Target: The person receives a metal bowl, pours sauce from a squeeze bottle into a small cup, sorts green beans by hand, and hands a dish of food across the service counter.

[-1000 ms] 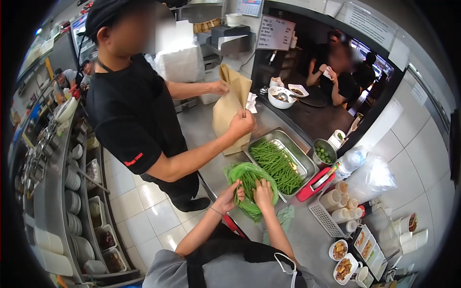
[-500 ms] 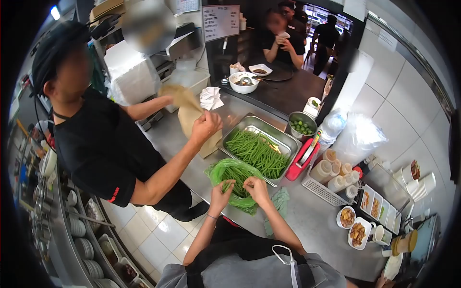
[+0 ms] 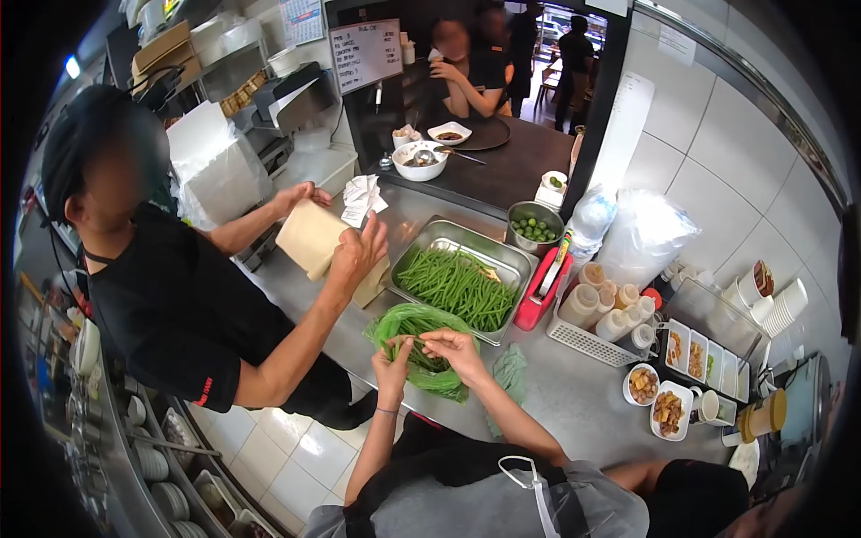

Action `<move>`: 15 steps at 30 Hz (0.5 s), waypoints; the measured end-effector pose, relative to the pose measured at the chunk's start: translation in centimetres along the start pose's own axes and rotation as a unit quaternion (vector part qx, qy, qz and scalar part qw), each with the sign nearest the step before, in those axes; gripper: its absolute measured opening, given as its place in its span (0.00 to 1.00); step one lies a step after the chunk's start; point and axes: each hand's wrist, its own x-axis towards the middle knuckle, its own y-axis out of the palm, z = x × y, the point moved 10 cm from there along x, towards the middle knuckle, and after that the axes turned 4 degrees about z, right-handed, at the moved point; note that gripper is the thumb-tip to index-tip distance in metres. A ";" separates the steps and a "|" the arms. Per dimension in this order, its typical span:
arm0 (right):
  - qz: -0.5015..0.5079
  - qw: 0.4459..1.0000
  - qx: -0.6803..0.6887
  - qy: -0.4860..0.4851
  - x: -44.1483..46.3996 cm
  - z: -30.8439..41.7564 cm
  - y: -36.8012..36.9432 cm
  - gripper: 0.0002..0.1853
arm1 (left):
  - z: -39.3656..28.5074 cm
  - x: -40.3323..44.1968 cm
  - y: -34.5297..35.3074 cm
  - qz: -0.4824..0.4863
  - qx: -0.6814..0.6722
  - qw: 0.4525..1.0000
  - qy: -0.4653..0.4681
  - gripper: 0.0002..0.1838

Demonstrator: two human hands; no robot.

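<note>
Over a green plastic bag [image 3: 456,381] holding green beans, my left hand [image 3: 391,369] and my right hand [image 3: 456,352] are close together, fingertips pinched. A thin green bean [image 3: 413,340] appears to run between them, partly hidden by the fingers. Just beyond the bag, many long green beans [image 3: 462,289] lie in a rectangular steel tray [image 3: 429,231]. A green cloth [image 3: 509,377] rests on the steel counter to the right of my right hand.
To my left, a co-worker [image 3: 161,287] handles a brown paper bag [image 3: 311,238]. Right of the tray are a red tape dispenser [image 3: 540,291], a pot of small green fruits [image 3: 535,224], a basket of squeeze bottles [image 3: 596,341] and bowls of food [image 3: 668,412]. Another person's dark-clothed leg [image 3: 695,493] shows at lower right.
My hands have lifted slightly and come closer together over the bag. The co-worker's brown paper bag has been folded over. The view has shifted, and a leg has appeared at lower right.
</note>
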 end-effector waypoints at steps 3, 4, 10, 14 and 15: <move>0.008 1.000 -0.006 0.009 -0.5 -0.5 -0.3 0.06 | -1.0 -0.2 0.0 0.005 -0.038 0.999 -0.012 0.06; 0.023 0.999 -0.015 0.019 -0.5 -1.2 -0.3 0.06 | -0.9 -0.3 0.0 0.009 -0.068 0.997 -0.023 0.06; 0.134 0.976 -0.148 0.091 -0.8 -3.4 1.4 0.10 | 0.9 -0.7 0.9 0.032 -0.190 0.977 -0.087 0.06; 0.060 0.975 -0.212 -0.027 -1.1 2.1 1.3 0.18 | 0.1 -0.9 0.6 0.044 -0.027 0.998 -0.043 0.06; 0.092 0.950 -0.284 -0.093 -1.4 3.9 2.2 0.18 | 0.0 -0.8 0.4 0.043 0.057 0.997 -0.021 0.07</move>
